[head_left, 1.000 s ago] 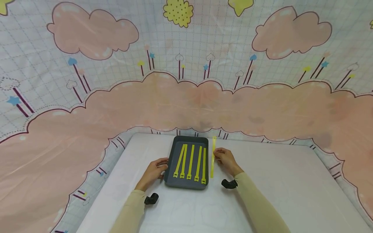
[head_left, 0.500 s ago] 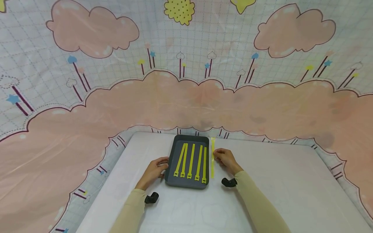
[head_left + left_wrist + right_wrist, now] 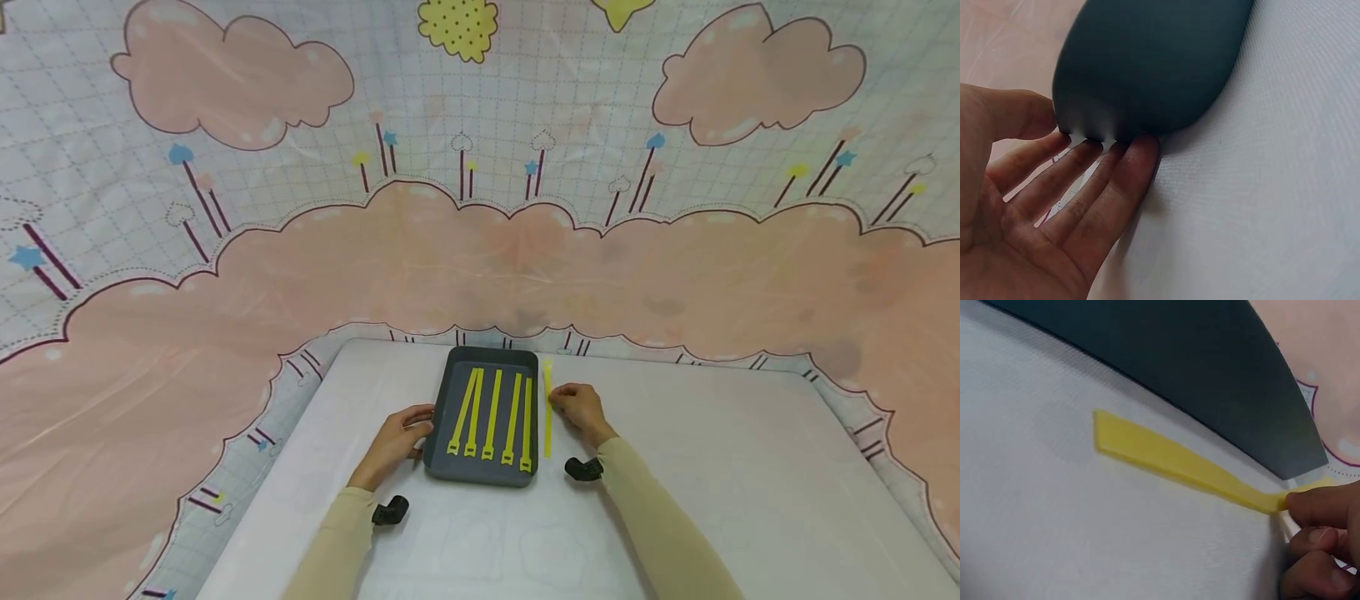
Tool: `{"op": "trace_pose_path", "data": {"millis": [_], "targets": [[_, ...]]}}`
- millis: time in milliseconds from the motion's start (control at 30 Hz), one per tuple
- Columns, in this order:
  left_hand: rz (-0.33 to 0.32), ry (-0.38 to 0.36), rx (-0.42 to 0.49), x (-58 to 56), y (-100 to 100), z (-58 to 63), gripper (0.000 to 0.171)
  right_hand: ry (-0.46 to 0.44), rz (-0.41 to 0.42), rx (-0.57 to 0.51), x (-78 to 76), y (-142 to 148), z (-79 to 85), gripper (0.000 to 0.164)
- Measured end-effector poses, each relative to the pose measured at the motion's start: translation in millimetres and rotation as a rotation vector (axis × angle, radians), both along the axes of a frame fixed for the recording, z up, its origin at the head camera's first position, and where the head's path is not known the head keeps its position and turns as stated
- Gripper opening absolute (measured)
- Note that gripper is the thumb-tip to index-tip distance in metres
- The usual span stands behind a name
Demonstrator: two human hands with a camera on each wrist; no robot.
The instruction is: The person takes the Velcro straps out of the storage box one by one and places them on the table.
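Note:
A dark grey rectangular tray (image 3: pixel 480 477) lies on the table. Inside it are several yellow cable-tie straps (image 3: pixel 491 417) with slotted heads toward the near side, spread in a row. My left hand (image 3: pixel 393 442) is at the tray's left side; in the left wrist view its nearly straight fingers (image 3: pixel 1054 178) touch the tray wall (image 3: pixel 1147 62), thumb by the rim. Just right of the tray, my right hand (image 3: pixel 583 410) pinches a loose yellow strap (image 3: pixel 547 433) partway along its length. In the right wrist view the strap (image 3: pixel 1166 453) bends upward at the fingertips (image 3: pixel 1300 503).
The white table (image 3: pixel 720 467) reaches out to both sides and toward me. A patterned curtain (image 3: pixel 525 267) with pink clouds hangs behind the table's far edge. Black wrist-camera mounts (image 3: pixel 392 510) stick out from both sleeves.
The strap in my right hand has shifted slightly left and nearer, standing straighter beside the tray. My right forearm has moved a little left. The left hand stays at the tray.

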State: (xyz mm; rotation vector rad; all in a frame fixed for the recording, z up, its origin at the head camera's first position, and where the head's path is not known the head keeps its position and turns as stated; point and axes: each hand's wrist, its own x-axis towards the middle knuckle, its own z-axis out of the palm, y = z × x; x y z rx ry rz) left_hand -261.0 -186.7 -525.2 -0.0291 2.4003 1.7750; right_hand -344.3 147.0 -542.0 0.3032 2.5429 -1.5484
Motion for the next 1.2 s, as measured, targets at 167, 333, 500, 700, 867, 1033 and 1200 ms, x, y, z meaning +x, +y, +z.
{"op": "trace_pose_path", "data": {"millis": [167, 333, 500, 700, 867, 1033, 1200], "targets": [[0.011, -0.009, -0.009, -0.9, 0.0, -2.7, 0.042, 0.012, 0.002, 0.062, 0.0, -0.6, 3.2, 0.012], [0.001, -0.003, -0.003, -0.5, 1.4, -2.6, 0.042, 0.039, -0.004, 0.114, 2.3, -1.9, 5.9, 0.013], [0.001, -0.008, 0.003, 0.5, 2.9, -2.6, 0.043, 0.041, -0.022, 0.106, 2.5, -0.5, 4.2, 0.015], [0.019, -0.006, -0.005, 0.0, 1.8, -6.2, 0.042, 0.042, -0.010, 0.041, 3.4, 1.2, 0.9, 0.018], [0.026, -0.003, -0.012, -2.1, 1.3, -6.2, 0.042, 0.044, -0.009, -0.078, 5.3, 3.4, -1.1, 0.019], [0.023, 0.002, -0.018, -4.3, 0.6, -4.9, 0.042, 0.051, 0.000, -0.148, 9.8, 5.2, 1.5, 0.020], [0.017, 0.009, -0.026, -3.6, 0.0, -4.2, 0.042, 0.067, 0.016, -0.132, 15.2, 3.8, 7.4, 0.022]]}}
